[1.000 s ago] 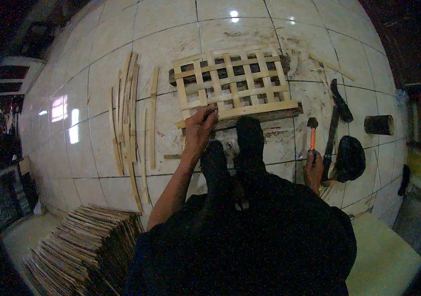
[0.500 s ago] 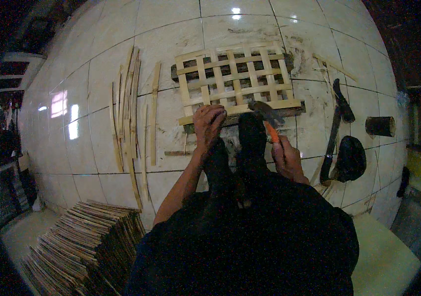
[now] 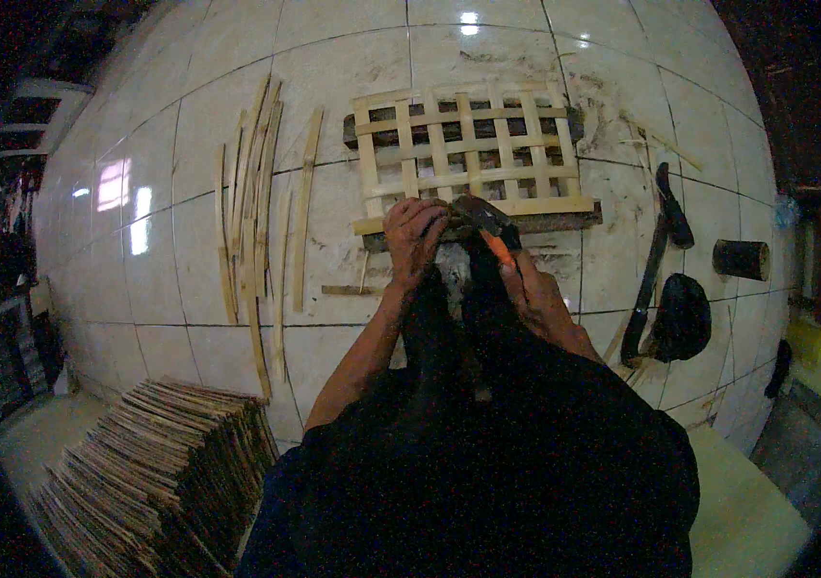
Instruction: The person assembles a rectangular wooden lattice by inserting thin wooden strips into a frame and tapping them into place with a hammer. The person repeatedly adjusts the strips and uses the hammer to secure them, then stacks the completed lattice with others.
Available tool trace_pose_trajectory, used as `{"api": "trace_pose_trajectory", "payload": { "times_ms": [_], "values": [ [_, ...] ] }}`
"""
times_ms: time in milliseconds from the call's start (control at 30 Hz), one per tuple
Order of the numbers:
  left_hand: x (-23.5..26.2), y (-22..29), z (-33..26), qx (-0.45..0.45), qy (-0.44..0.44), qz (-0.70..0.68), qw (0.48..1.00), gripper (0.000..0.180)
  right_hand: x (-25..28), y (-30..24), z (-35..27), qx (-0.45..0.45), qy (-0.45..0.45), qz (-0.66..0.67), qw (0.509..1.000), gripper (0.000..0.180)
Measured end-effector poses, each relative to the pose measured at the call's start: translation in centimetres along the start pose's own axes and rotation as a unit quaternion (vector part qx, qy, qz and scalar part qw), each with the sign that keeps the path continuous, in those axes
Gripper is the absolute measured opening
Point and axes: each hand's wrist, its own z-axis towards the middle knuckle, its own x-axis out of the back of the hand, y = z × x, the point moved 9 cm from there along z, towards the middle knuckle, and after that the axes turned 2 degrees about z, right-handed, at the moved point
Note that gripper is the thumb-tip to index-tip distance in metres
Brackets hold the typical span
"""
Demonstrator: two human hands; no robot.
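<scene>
A lattice panel [image 3: 473, 180] of pale, crossed bamboo strips lies over dark wooden blocks [image 3: 348, 132] on the floor. At its near edge, left of centre, my left hand [image 3: 413, 241] has its fingers pinched together; whatever they hold is too small to make out. My right hand [image 3: 537, 294] is closed round the orange handle of a hammer [image 3: 492, 220]. The hammer's dark head is beside my left fingertips, over the near strip. Below the panel's near edge are my dark-clad legs.
Loose bamboo strips [image 3: 261, 183] lie to the left. A tall stack of slatted pieces [image 3: 155, 462] stands at lower left. On the right are a long dark blade tool [image 3: 649, 279], a black bag-like bundle [image 3: 682, 318] and a dark cylinder [image 3: 742, 260].
My right hand has moved up and to the left, bringing the hammer head close to my left fingers. The left hand stays at the panel's near edge. The view has shifted slightly.
</scene>
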Motion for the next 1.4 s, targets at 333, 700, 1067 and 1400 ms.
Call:
{"api": "trace_pose_trajectory", "payload": {
  "times_ms": [333, 700, 1067, 1400],
  "values": [
    [-0.9, -1.2, -0.6, 0.013, -0.043, 0.054, 0.998, 0.013, 0.3, -0.5, 1.3, 0.0, 0.031, -0.026, 0.999, 0.03],
    [-0.8, -3.2, -0.4, 0.023, -0.155, 0.397, 0.904, 0.056, 1.2, -3.9, -0.3, 0.164, 0.093, -0.011, 0.982, 0.032],
    [-0.7, -2.7, 0.1, 0.029, -0.176, 0.423, 0.888, 0.059, -1.2, 4.9, 2.2, 0.178, 0.091, -0.134, 0.971, 0.035],
    [-0.6, -2.5, -0.4, 0.004, -0.129, 0.454, 0.882, 0.058, 0.2, -2.0, 1.1, 0.174, 0.105, -0.07, 0.977, 0.037]
  ]
}}
